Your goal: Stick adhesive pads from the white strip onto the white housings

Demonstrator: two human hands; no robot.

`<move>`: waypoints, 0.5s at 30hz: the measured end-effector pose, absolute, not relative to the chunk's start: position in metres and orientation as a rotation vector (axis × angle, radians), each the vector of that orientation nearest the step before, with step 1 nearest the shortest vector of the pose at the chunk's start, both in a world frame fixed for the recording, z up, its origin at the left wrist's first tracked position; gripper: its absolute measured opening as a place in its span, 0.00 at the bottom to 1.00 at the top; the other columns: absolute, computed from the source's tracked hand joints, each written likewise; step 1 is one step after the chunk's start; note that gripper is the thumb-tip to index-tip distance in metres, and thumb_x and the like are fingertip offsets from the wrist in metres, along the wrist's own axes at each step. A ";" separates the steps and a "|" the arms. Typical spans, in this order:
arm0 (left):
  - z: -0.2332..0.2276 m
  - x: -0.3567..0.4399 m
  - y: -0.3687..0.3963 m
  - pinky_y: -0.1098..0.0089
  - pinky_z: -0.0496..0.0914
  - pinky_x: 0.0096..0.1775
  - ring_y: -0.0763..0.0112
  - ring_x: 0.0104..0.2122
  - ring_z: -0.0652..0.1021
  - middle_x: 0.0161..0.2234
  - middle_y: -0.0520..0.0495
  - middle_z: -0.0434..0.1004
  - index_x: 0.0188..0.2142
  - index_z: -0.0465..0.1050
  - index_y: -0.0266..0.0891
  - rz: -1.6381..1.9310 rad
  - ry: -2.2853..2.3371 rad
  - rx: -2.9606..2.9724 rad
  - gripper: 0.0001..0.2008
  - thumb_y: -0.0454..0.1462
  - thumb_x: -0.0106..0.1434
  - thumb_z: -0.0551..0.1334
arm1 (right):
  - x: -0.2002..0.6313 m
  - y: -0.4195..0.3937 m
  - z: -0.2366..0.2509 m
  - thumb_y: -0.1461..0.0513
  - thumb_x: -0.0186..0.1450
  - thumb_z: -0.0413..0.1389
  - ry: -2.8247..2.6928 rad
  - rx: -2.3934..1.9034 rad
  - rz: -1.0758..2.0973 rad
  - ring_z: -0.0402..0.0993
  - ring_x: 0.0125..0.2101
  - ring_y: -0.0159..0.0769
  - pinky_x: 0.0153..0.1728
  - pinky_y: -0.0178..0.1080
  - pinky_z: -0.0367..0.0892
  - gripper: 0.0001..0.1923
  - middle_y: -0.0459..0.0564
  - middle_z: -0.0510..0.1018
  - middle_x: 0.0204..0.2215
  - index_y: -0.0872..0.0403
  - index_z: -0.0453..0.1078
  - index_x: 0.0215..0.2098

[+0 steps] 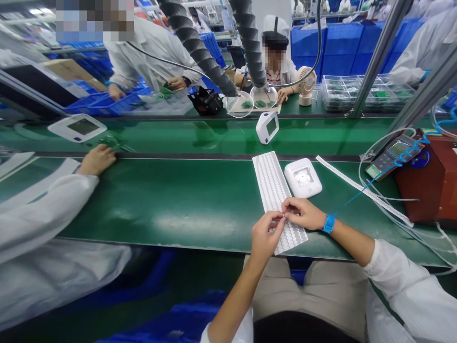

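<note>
My left hand (266,232) and my right hand (302,213) meet over a sheet of small white stickers (273,183) on the green bench. Thumbs and forefingers of both are pinched together, fingertips touching. Whatever sits between them is too small to make out. A blue wrist strap (329,223) circles my right wrist. Just beyond my right hand lies a white square device housing (303,178), with a recessed opening in its face.
A white strip (364,189) and pale tubes run toward a red-brown box (428,176) and a meter (394,155) at right. White devices (267,127) (77,127) sit on the green belt (178,136). A co-worker's hand (97,159) rests at left; others sit across.
</note>
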State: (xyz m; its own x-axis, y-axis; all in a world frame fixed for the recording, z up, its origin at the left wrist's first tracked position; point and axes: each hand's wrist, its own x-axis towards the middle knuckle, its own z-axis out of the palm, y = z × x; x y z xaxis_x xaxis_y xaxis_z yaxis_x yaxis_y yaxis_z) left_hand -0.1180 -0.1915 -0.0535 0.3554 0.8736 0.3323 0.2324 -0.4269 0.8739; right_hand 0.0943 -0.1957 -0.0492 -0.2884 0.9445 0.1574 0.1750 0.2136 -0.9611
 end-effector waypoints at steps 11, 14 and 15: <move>-0.049 -0.124 -0.193 0.74 0.83 0.37 0.68 0.36 0.88 0.37 0.46 0.90 0.43 0.87 0.40 1.003 1.083 1.806 0.09 0.41 0.75 0.69 | 0.095 -0.203 -0.047 0.65 0.74 0.61 -1.810 -1.060 0.815 0.76 0.35 0.34 0.39 0.37 0.73 0.02 0.47 0.80 0.38 0.52 0.75 0.44; -0.049 -0.124 -0.193 0.74 0.83 0.37 0.68 0.35 0.88 0.37 0.46 0.91 0.43 0.88 0.40 0.981 1.099 1.767 0.09 0.42 0.75 0.69 | 0.091 -0.206 -0.050 0.64 0.75 0.59 -1.862 -1.072 0.680 0.76 0.35 0.36 0.39 0.38 0.73 0.02 0.48 0.79 0.38 0.51 0.74 0.44; -0.049 -0.124 -0.193 0.74 0.83 0.37 0.68 0.34 0.89 0.38 0.46 0.91 0.43 0.88 0.40 0.976 1.100 1.758 0.09 0.42 0.74 0.70 | 0.089 -0.206 -0.051 0.64 0.76 0.59 -1.886 -1.086 0.628 0.76 0.36 0.38 0.40 0.39 0.73 0.02 0.49 0.80 0.39 0.51 0.73 0.45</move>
